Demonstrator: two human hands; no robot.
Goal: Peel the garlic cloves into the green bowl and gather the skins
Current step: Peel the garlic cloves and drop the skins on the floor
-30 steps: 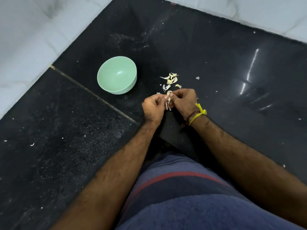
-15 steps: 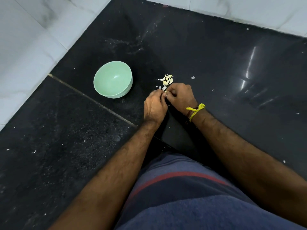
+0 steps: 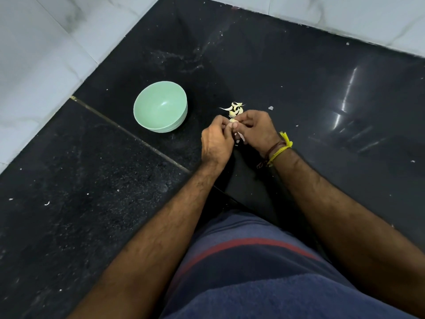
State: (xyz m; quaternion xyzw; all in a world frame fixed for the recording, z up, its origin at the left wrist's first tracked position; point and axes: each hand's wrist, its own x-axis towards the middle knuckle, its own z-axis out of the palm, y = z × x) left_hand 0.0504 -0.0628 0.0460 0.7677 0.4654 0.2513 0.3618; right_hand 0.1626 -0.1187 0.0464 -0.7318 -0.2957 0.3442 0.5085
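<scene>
A: Black tabletop (image 3: 299,77), white wall tiles along its far edges. Green bowl (image 3: 160,106) looks empty, at ten o'clock from the hands, near but apart.

B: Hands?

A: Left hand (image 3: 216,140) and right hand (image 3: 255,130) meet fingertip to fingertip, both pinching one garlic clove (image 3: 233,122); its long axis is too hidden to tell. Loose skins (image 3: 235,108) lie just past them at twelve.

B: The drop?

A: Left hand is nearer the bowl, with bare stone between; I'd judge a short carry toward ten.
</scene>
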